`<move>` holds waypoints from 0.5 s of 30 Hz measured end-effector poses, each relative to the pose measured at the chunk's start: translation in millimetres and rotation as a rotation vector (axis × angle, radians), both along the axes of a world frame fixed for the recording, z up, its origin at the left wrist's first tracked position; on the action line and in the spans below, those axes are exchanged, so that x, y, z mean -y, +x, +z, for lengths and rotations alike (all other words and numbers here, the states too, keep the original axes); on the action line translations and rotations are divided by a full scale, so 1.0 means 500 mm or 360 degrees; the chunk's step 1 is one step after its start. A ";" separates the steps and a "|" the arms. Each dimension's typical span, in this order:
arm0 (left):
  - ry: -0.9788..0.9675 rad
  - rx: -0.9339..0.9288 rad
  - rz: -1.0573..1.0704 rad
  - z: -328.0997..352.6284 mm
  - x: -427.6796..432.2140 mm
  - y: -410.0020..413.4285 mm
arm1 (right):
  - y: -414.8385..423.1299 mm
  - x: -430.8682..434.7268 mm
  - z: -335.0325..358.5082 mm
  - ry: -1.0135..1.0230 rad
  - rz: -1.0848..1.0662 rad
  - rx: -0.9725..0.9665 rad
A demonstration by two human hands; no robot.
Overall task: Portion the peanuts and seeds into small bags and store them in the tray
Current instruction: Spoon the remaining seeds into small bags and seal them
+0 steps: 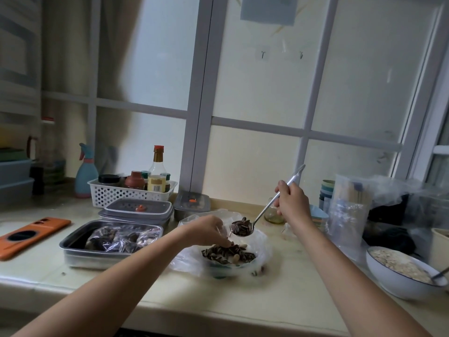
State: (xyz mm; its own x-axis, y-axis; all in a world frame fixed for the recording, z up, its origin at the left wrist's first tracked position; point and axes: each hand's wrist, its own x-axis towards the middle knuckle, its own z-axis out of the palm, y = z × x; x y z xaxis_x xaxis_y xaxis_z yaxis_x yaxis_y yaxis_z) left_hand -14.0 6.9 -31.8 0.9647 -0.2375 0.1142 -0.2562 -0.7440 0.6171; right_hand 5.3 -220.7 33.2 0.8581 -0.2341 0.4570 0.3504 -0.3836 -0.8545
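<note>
Overhead, striped dark seeds (241, 227) heap the long-handled spoon (264, 210)

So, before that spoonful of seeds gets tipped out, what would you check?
1. The spoon is loaded with seeds: ok.
2. The right hand grips the spoon handle: ok.
3. The spoon hangs over the plastic bag and its open mouth: ok.
4. The left hand holds the bag's edge firmly: cannot tell.
5. The tray has bare room for another bag: ok.
</note>
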 end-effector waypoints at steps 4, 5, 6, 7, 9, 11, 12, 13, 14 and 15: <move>0.0090 -0.0027 -0.0047 -0.006 -0.005 -0.002 | 0.007 -0.002 -0.006 0.0063 -0.0005 -0.0050; 0.0146 0.0000 -0.0033 -0.006 -0.004 -0.004 | 0.009 -0.002 -0.008 0.0083 -0.0008 -0.0073; 0.0218 0.0044 -0.0011 -0.008 -0.002 -0.005 | 0.012 -0.002 -0.010 0.0104 -0.0017 -0.0102; 0.0295 0.0099 0.0013 -0.009 0.000 -0.005 | 0.015 -0.002 -0.013 0.0125 -0.0030 -0.0138; 0.0375 0.0189 0.0042 -0.015 0.004 -0.003 | 0.022 -0.001 -0.019 0.0142 -0.0050 -0.0206; 0.0335 0.0184 0.0043 -0.019 0.006 0.001 | 0.027 -0.001 -0.025 0.0113 -0.0053 -0.0254; 0.0300 0.0154 0.0029 -0.018 0.008 0.001 | 0.029 -0.001 -0.029 0.0094 -0.0049 -0.0265; 0.0264 0.0113 0.0004 -0.017 0.008 0.000 | 0.030 -0.001 -0.031 0.0082 -0.0043 -0.0268; 0.0231 0.0074 -0.0032 -0.015 0.010 -0.002 | 0.030 -0.001 -0.033 0.0074 -0.0040 -0.0265; 0.0211 0.0045 -0.0065 -0.012 0.011 -0.003 | 0.031 -0.001 -0.033 0.0068 -0.0040 -0.0258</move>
